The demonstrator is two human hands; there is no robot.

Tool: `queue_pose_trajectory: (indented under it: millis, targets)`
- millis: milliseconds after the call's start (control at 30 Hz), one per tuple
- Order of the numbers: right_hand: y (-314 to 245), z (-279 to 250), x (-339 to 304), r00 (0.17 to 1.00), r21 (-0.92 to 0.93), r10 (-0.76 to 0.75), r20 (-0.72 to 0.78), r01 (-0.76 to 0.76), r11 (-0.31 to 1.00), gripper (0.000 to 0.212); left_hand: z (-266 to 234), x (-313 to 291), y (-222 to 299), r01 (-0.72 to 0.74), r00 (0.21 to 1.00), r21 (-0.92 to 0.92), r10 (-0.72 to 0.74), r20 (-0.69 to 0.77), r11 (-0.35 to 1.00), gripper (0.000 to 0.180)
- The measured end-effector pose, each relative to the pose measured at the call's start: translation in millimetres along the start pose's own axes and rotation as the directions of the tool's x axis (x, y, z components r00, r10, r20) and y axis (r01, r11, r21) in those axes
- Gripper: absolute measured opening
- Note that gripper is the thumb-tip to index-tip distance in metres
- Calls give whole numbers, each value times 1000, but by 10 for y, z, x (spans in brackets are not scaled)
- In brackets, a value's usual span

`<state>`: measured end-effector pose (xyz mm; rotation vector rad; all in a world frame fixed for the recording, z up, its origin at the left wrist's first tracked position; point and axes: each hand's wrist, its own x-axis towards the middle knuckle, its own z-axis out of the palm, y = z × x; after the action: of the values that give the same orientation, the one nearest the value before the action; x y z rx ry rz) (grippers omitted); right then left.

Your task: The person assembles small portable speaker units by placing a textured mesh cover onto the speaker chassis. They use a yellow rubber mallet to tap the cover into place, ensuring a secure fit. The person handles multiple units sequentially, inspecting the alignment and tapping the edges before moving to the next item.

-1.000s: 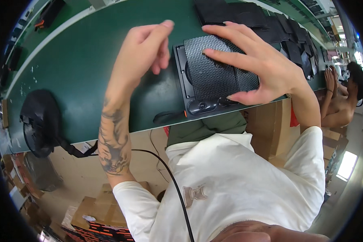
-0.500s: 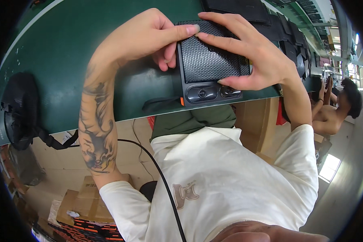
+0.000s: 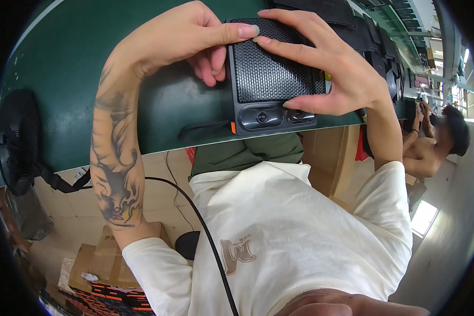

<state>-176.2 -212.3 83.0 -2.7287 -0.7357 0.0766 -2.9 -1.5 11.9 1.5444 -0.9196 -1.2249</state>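
A black box-shaped speaker (image 3: pixel 275 73) with a woven mesh grille lies at the front edge of the table. Two glossy oval fittings (image 3: pixel 262 117) and an orange tab sit along its near side. My right hand (image 3: pixel 334 63) is spread over the grille, its fingertips and thumb resting on the mesh, and it covers part of the right side. The thumb of my left hand (image 3: pixel 208 39) is stretched onto the grille near its far edge, close to my right index fingertip. The other left fingers curl loosely beside the box, with nothing seen in them.
Dark flat items (image 3: pixel 321 11) are piled beyond the speaker on the green table (image 3: pixel 163 105). A black mesh object with a strap (image 3: pixel 18 137) stands at far left. A black cable crosses my front. Cardboard boxes (image 3: pixel 116 258) are stacked lower left; another person (image 3: pixel 432 137) sits at right.
The whole view has shifted slightly, so the speaker and hands appear a little higher. Both hands keep nearly the same places on the speaker.
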Motion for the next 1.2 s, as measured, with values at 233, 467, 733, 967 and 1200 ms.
queue_pose_trajectory:
  millis: [233, 467, 733, 967, 1200]
  targets:
    - [-4, -1, -31, 999, 25, 19, 28, -19, 1000, 85, -42, 55, -13, 76, 997, -101, -76, 1, 992, 80]
    - [8, 32, -36, 1000, 67, 4, -5, -4, 998, 86, -73, 106, -50, 54, 998, -123, -49, 42, 991, 72]
    - [9, 41, -37, 1000, 72, 2, 1, -2, 997, 87, -44, 88, -91, 24, 1000, -102, -22, 20, 995, 77]
    - [-5, 71, -41, 999, 72, 26, -22, -24, 997, 75, -49, 88, -120, 28, 999, -59, -26, 44, 998, 70]
    - [-4, 78, -50, 1000, 123, 31, -1, -31, 992, 66, -30, -33, 6, 85, 967, 169, -122, 223, 982, 43]
